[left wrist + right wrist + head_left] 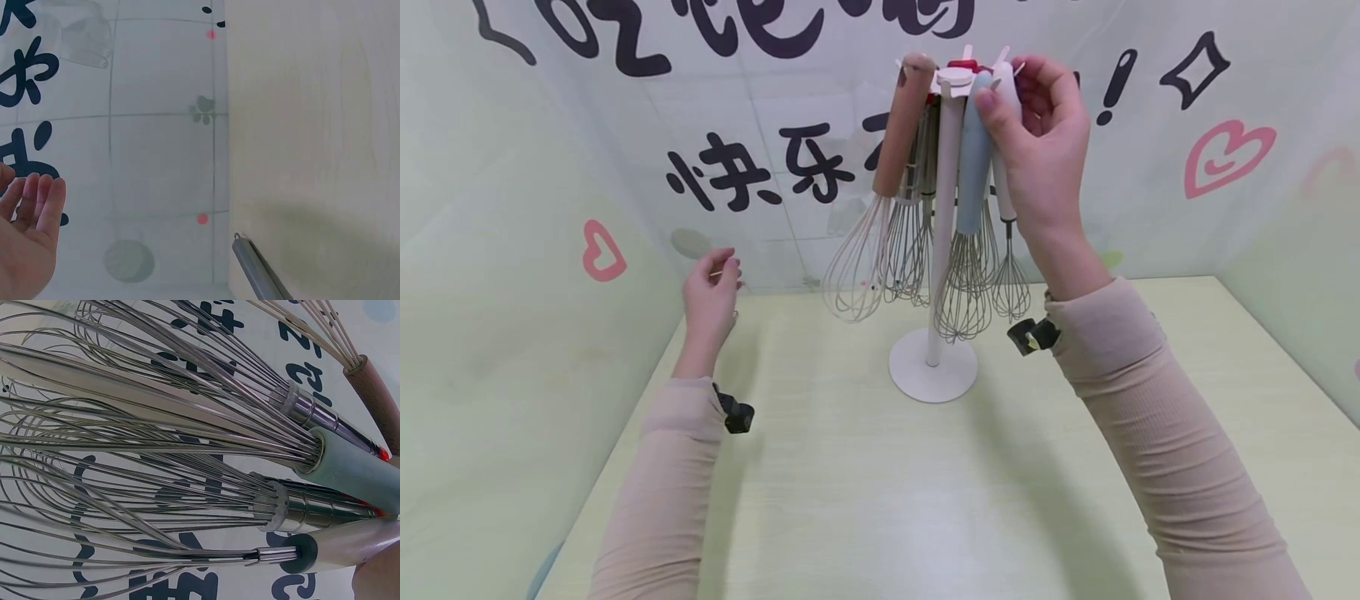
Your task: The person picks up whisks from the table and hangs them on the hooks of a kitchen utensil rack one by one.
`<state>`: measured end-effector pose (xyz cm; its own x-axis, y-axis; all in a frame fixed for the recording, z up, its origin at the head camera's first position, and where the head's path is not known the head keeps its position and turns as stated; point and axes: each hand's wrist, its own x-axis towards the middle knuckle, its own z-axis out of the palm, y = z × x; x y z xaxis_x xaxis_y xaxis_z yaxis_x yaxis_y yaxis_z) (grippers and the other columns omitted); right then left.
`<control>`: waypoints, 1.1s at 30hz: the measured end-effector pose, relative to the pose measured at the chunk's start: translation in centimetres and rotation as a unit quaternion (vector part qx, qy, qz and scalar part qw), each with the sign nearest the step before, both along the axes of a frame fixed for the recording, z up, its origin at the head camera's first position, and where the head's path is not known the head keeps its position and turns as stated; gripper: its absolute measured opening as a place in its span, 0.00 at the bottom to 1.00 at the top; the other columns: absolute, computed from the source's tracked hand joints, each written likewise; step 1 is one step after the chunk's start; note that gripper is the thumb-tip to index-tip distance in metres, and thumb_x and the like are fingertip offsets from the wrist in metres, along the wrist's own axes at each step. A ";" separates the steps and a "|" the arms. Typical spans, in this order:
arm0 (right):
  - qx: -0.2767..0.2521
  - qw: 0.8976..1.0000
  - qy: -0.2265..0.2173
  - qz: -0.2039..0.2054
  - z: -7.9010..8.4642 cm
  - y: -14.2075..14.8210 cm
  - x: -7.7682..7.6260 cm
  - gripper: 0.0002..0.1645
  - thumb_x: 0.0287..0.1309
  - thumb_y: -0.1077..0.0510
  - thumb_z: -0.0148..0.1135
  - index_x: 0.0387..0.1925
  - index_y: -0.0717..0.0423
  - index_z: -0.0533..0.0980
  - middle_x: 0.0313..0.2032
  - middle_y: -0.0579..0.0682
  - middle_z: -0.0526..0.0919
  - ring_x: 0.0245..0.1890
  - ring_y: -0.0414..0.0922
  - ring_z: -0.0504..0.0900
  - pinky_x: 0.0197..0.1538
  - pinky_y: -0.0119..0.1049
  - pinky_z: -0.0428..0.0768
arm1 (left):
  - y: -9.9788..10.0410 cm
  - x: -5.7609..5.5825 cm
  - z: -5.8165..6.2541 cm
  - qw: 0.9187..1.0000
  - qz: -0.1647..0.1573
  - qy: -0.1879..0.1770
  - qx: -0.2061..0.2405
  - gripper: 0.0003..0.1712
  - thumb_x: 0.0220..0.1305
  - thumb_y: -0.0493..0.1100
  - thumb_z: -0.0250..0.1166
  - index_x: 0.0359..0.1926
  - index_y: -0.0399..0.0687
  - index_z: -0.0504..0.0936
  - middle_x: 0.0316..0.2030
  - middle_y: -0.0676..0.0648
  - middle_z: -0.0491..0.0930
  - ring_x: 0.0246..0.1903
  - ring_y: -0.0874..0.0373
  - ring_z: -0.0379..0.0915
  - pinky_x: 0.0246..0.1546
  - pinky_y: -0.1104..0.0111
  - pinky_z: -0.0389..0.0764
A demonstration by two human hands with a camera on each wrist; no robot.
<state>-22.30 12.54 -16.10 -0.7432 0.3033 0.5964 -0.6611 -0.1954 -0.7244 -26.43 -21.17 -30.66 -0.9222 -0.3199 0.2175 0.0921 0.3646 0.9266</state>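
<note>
A white stand (950,208) with a round base holds several hanging whisks by their handles. My right hand (1048,133), at the top right of it, grips the white-handled whisk (1007,108); in the right wrist view part of the hand touches that whisk's handle (340,545). Just left of my thumb hangs a blue-handled whisk (974,158). A brown-handled whisk (902,125) hangs at the left, and metal-handled whisks (306,506) lie behind. My left hand (709,287) is raised at the left, fingers loosely bent, with no held object visible.
A pale wooden table (820,483) carries the stand's base. Behind it hangs a printed backdrop (760,242) with black lettering and hearts. A grey rod-like piece (259,272) shows low in the left wrist view; what it belongs to is unclear.
</note>
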 end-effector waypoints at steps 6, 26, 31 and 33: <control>0.002 1.000 -0.001 -0.001 -0.1 0.0 0.0 0.20 0.51 0.68 0.67 0.46 0.60 0.72 0.43 0.48 0.74 0.44 0.41 0.73 0.53 0.28 0.77 | -1.8 0.2 -1.3 0.999 0.007 -0.036 -0.029 0.23 0.73 0.46 0.47 0.64 0.44 0.69 0.48 0.53 0.74 0.42 0.69 0.71 0.54 0.74 0.79; 0.011 1.000 -0.005 -0.006 -0.1 0.1 0.1 0.20 0.52 0.68 0.66 0.47 0.60 0.71 0.43 0.48 0.74 0.45 0.41 0.73 0.54 0.28 0.76 | -6.4 1.5 -5.3 0.988 0.025 -0.112 -0.107 0.25 0.70 0.45 0.48 0.66 0.44 0.68 0.60 0.38 0.73 0.44 0.67 0.70 0.42 0.81 0.70; 0.008 1.000 -0.004 -0.003 0.0 0.1 0.1 0.20 0.52 0.68 0.66 0.47 0.60 0.71 0.43 0.48 0.74 0.44 0.41 0.73 0.54 0.28 0.76 | -7.2 2.0 -6.0 0.985 0.013 -0.124 -0.117 0.26 0.70 0.41 0.49 0.67 0.40 0.65 0.62 0.37 0.72 0.59 0.47 0.69 0.51 0.71 0.74; 0.009 1.000 -0.004 -0.003 0.0 0.1 0.1 0.20 0.52 0.68 0.66 0.47 0.60 0.71 0.43 0.48 0.74 0.44 0.41 0.73 0.54 0.28 0.76 | -7.6 2.1 -6.4 0.984 0.007 -0.128 -0.125 0.27 0.70 0.39 0.50 0.68 0.39 0.64 0.62 0.35 0.71 0.61 0.44 0.68 0.55 0.66 0.75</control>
<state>-22.18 12.60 -16.13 -0.7464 0.2970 0.5956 -0.6561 -0.1784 -0.7333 -24.35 -28.76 -37.02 -0.9529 -0.2989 0.0518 -0.1396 0.5836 0.8000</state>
